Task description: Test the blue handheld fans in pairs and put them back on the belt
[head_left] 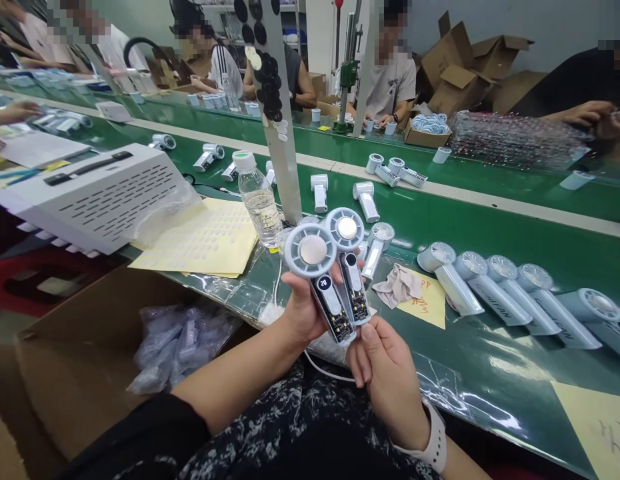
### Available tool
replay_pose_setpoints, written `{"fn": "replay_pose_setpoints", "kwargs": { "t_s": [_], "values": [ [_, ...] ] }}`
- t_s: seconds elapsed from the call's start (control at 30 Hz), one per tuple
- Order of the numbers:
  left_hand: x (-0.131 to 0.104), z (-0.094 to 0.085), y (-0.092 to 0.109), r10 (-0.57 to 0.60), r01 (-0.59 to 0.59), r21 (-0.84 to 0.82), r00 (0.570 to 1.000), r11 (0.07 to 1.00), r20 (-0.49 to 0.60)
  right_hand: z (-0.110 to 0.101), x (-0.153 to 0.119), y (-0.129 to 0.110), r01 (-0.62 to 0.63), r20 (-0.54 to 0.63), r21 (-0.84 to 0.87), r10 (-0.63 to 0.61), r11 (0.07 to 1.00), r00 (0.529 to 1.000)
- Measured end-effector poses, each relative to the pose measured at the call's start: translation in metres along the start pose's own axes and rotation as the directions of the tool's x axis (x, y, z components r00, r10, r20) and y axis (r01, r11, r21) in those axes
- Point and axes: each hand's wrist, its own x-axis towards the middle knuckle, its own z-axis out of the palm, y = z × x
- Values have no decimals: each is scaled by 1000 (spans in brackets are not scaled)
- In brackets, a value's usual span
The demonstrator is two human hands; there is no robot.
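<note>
Two light-blue handheld fans are held up side by side in front of me. My left hand (303, 310) wraps round the handle of the nearer handheld fan (310, 251), whose small round display reads 20. The other handheld fan (344, 229) leans against it, its display dark, with my left fingers behind it. Circuit boards show in both handles. My right hand (385, 363) is closed at the handles' lower ends, thumb and fingers pinched there; what exactly it grips is partly hidden.
A row of fans (505, 287) lies to the right, past a crumpled cloth (397, 287). A water bottle (260, 200) stands by a metal post (285, 167), beside a yellow sticker sheet (205, 237). Below left sits a cardboard box (80, 373) with bagged items. Co-workers sit across the green bench.
</note>
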Motion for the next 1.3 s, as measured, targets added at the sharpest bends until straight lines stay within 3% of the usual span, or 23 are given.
{"fn": "replay_pose_setpoints", "kwargs": {
  "t_s": [0.07, 0.17, 0.27, 0.33, 0.43, 0.47, 0.53, 0.6, 0.7, 0.77, 0.83, 0.9, 0.93, 0.97, 1.03, 1.1, 1.2, 1.3],
  "values": [
    [-2, -1, -3, 15, -15, 24, 1000, 1000, 6, -1, 2, 2, -2, 12, -56, 3, 998, 1000],
    [1, -4, -2, -6, 5, 37, 1000, 999, 28, -4, 2, -5, 80, 63, -321, -63, 944, 996],
    [10, -9, 6, 51, -50, 15, 998, 999, -46, -12, -1, -21, 312, 214, -493, -235, 812, 948],
    [16, -13, 14, 130, -128, 29, 984, 991, -119, -25, -1, -32, 396, 299, -611, -263, 686, 917],
    [17, -17, 24, 141, -132, 84, 985, 988, -103, -59, 12, -46, 313, 246, -871, -215, 379, 945],
    [15, -17, 26, 107, -99, 99, 992, 990, -71, -71, 20, -49, 258, 182, -930, -282, 261, 942],
    [9, -17, 25, 17, -17, 109, 1000, 994, -8, -91, 39, -52, 149, 92, -986, -489, 78, 867],
    [2, -16, 20, -82, 78, 96, 996, 992, 40, -103, 60, -51, 87, 86, -996, -608, -28, 789],
    [-7, -16, 10, -219, 215, 54, 971, 975, 97, -107, 86, -45, 88, 123, -992, -612, -87, 781],
    [-10, -17, 5, -278, 277, 29, 952, 960, 127, -103, 92, -46, 88, 115, -993, -633, -73, 766],
    [-12, -18, 2, -313, 316, 2, 938, 949, 150, -96, 88, -53, 86, 100, -995, -690, -55, 717],
    [-15, -18, 1, -341, 351, -35, 925, 936, 167, -85, 76, -64, 160, 73, -986, -738, 47, 671],
    [-15, -17, -1, -358, 372, -53, 917, 927, 178, -78, 69, -70, 241, 60, -959, -726, 148, 685],
    [-16, -17, -2, -376, 394, -66, 906, 917, 192, -71, 62, -75, 337, 59, -899, -684, 281, 727],
    [-18, -17, -5, -428, 455, -59, 868, 888, 251, -58, 52, -82, 457, 122, -660, -515, 597, 848],
    [-19, -18, -8, -486, 517, -9, 810, 856, 328, -49, 48, -83, 379, 217, -389, -316, 840, 924],
    [-19, -20, -11, -529, 549, 66, 755, 833, 388, -44, 48, -77, 124, 284, -144, -79, 982, 956],
    [-20, -18, -10, -512, 521, 84, 774, 849, 373, -38, 47, -69, -16, 276, -118, 48, 993, 960]
  ]
}}
